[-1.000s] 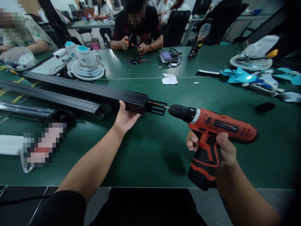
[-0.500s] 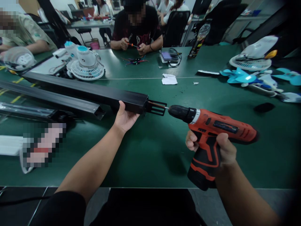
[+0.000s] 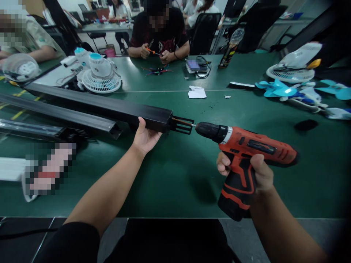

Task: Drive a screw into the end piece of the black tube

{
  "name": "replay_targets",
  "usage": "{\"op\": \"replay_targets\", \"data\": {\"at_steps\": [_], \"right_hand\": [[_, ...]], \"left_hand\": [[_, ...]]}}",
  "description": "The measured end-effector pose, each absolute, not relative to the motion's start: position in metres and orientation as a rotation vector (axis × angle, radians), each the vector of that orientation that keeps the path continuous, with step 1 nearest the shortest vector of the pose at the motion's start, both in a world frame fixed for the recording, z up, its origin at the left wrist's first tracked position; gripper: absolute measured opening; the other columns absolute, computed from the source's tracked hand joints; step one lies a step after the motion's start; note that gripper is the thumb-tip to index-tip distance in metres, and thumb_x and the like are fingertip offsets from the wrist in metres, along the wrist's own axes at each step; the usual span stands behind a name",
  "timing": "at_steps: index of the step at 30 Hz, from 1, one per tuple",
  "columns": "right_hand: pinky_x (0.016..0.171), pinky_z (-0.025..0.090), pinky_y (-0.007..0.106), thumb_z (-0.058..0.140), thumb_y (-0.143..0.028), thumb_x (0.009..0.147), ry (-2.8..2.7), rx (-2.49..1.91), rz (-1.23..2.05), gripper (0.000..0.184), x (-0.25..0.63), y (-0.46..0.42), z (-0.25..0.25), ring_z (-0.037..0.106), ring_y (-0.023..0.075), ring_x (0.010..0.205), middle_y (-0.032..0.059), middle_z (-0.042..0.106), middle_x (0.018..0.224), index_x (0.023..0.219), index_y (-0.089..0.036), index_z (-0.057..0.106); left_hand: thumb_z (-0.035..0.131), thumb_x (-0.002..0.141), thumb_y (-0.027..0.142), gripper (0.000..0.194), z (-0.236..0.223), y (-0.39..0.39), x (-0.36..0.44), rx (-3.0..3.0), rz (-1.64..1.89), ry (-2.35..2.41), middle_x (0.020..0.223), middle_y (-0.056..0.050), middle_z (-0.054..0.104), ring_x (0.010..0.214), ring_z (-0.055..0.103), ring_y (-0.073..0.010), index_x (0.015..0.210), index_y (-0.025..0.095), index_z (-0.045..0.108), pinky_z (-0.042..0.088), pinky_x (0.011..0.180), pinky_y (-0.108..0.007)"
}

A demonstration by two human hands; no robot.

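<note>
My left hand [image 3: 148,137] is wrapped round the near end of a long black metal profile [image 3: 117,109], thumb on its side and fingers underneath. A slotted black bracket [image 3: 183,125] juts from that end. In my right hand [image 3: 260,171] is a red and black cordless drill [image 3: 255,142], held by its grip with the index finger near the trigger. A long thin bit runs from the drill's chuck [image 3: 210,131] along the bracket toward the end of the profile. Where the tip of the bit rests is too small to make out.
More black profiles [image 3: 60,113] lie at left on the green table [image 3: 170,182]. White fan parts [image 3: 101,78] stand behind them, with blue fan blades [image 3: 282,89] at right. A bottle [image 3: 229,51] stands at the back. Across the table a co-worker [image 3: 161,33] holds an orange-handled screwdriver.
Almost nothing differs. The drill's rear end has shifted very slightly left, while my left hand and the profile stay in place.
</note>
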State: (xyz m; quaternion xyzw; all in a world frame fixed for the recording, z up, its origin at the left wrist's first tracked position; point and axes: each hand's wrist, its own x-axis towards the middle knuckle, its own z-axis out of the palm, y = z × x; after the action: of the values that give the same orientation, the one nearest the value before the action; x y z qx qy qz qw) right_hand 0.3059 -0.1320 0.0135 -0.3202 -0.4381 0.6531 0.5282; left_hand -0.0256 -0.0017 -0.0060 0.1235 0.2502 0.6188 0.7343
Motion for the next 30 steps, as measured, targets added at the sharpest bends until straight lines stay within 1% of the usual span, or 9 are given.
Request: {"op": "replay_targets", "data": {"at_steps": [4, 8, 13, 16, 19, 23, 25, 30], "right_hand": [[0.063, 0.072, 0.035, 0.102, -0.087, 0.091, -1.037, -0.786, 1.575, 0.07, 0.305, -0.132, 0.016, 0.073, 0.0243, 0.074, 0.0044, 0.071, 0.088, 0.122, -0.025, 0.092], [0.06, 0.071, 0.034, 0.102, -0.087, 0.091, -1.011, -0.764, 1.549, 0.072, 0.302, -0.133, 0.015, 0.072, 0.024, 0.072, 0.005, 0.073, 0.088, 0.123, -0.023, 0.091], [0.057, 0.067, 0.033, 0.1, -0.087, 0.093, -1.026, -0.754, 1.509, 0.071, 0.298, -0.133, 0.016, 0.07, 0.0226, 0.069, 0.0055, 0.073, 0.088, 0.121, -0.022, 0.093], [0.056, 0.066, 0.032, 0.101, -0.086, 0.092, -1.031, -0.763, 1.501, 0.071, 0.297, -0.133, 0.019, 0.069, 0.0225, 0.069, 0.0055, 0.073, 0.087, 0.122, -0.022, 0.093], [0.053, 0.064, 0.033, 0.101, -0.087, 0.091, -1.044, -0.802, 1.482, 0.068, 0.296, -0.133, 0.022, 0.066, 0.0219, 0.065, 0.0049, 0.071, 0.084, 0.114, -0.024, 0.093], [0.051, 0.058, 0.031, 0.101, -0.089, 0.09, -1.053, -0.827, 1.46, 0.068, 0.294, -0.133, 0.025, 0.06, 0.019, 0.06, 0.0032, 0.067, 0.08, 0.107, -0.024, 0.093], [0.05, 0.058, 0.031, 0.102, -0.09, 0.088, -1.051, -0.831, 1.47, 0.07, 0.294, -0.133, 0.026, 0.06, 0.019, 0.061, 0.0027, 0.066, 0.08, 0.109, -0.024, 0.093], [0.054, 0.061, 0.033, 0.104, -0.091, 0.085, -1.039, -0.831, 1.517, 0.074, 0.297, -0.131, 0.024, 0.063, 0.021, 0.065, 0.0033, 0.069, 0.084, 0.12, -0.026, 0.092]], "left_hand": [[0.054, 0.13, 0.073, 0.073, -0.004, -0.002, -0.025, 0.242, 1.358, 0.57, 0.148, -0.015, 0.092, 0.17, 0.076, -0.0329, 0.178, 0.019, 0.068, 0.06, 0.146, -0.044], [0.049, 0.132, 0.073, 0.073, -0.002, -0.003, -0.023, 0.251, 1.372, 0.588, 0.151, -0.017, 0.091, 0.168, 0.077, -0.0316, 0.173, 0.017, 0.072, 0.058, 0.147, -0.04], [0.053, 0.13, 0.074, 0.072, -0.003, -0.003, -0.023, 0.237, 1.369, 0.56, 0.161, -0.015, 0.087, 0.167, 0.078, -0.0302, 0.173, 0.019, 0.074, 0.062, 0.142, -0.037], [0.053, 0.13, 0.074, 0.072, -0.003, -0.003, -0.023, 0.25, 1.371, 0.573, 0.16, -0.016, 0.088, 0.169, 0.076, -0.0315, 0.173, 0.02, 0.074, 0.063, 0.142, -0.039], [0.052, 0.13, 0.074, 0.073, -0.004, -0.003, -0.024, 0.276, 1.375, 0.575, 0.156, -0.017, 0.089, 0.172, 0.074, -0.033, 0.174, 0.019, 0.072, 0.062, 0.145, -0.042], [0.06, 0.128, 0.074, 0.074, -0.006, -0.002, -0.025, 0.273, 1.358, 0.537, 0.155, -0.016, 0.09, 0.172, 0.074, -0.034, 0.177, 0.02, 0.07, 0.061, 0.146, -0.045], [0.061, 0.127, 0.075, 0.074, -0.006, -0.002, -0.025, 0.264, 1.355, 0.542, 0.155, -0.016, 0.091, 0.172, 0.074, -0.0336, 0.177, 0.021, 0.07, 0.061, 0.146, -0.044], [0.057, 0.128, 0.078, 0.075, -0.001, -0.005, -0.022, 0.279, 1.368, 0.584, 0.162, -0.015, 0.087, 0.171, 0.075, -0.0322, 0.177, 0.022, 0.071, 0.062, 0.144, -0.04]]}}
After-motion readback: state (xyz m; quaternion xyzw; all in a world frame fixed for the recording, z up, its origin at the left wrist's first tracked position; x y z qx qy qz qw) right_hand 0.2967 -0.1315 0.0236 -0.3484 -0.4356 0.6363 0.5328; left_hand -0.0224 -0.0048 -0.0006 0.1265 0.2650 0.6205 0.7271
